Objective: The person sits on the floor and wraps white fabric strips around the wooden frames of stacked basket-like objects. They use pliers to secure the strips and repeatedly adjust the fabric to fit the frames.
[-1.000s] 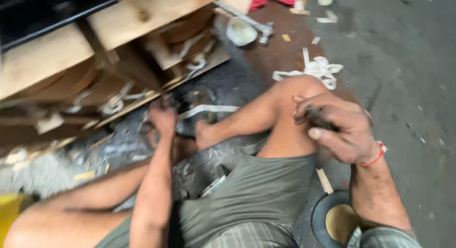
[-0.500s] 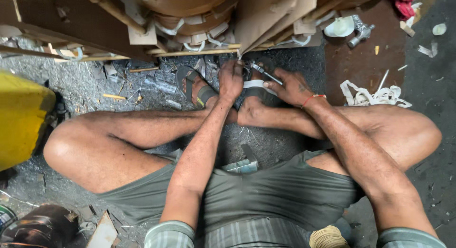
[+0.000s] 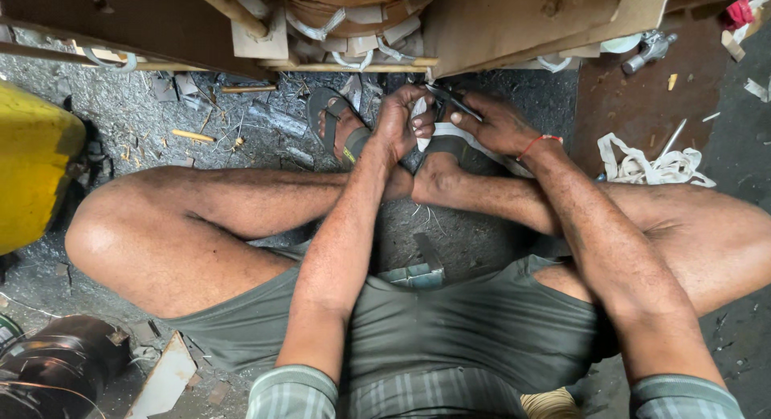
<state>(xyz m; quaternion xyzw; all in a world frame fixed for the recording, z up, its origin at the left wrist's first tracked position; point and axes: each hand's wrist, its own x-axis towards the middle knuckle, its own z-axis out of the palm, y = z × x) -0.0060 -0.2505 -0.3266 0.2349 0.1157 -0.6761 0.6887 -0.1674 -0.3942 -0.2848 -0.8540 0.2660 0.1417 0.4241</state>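
Pinched between the fingers of my left hand (image 3: 405,118) was a small white strip (image 3: 420,124), held just above my feet so that the tool could get at it. Going from the left edge of the floor (image 3: 120,118): a yellow drum (image 3: 32,174) stood there, rounded and smooth, with a dark metal coil (image 3: 52,371) below it near the lower left corner. Grey dust and pale wood splinters covered the floor, rough and gritty. Beyond my left knee my foot sat in a dark sandal (image 3: 325,118), sole flat on the ground, which steadied the crossed legs as a rest for both forearms. My right hand (image 3: 498,126), a red thread at its wrist, was closed around a slim dark metal tool (image 3: 454,102) that looked like scissors or pliers, its tip touching the strip. Above both hands, plywood boards (image 3: 514,26) leaned along the top edge, raw and flaky. Further right a tangle of white webbing (image 3: 650,166) lay on the brown patch of floor, limp and flat, and a small metal fitting (image 3: 650,48) lay near the top right corner.
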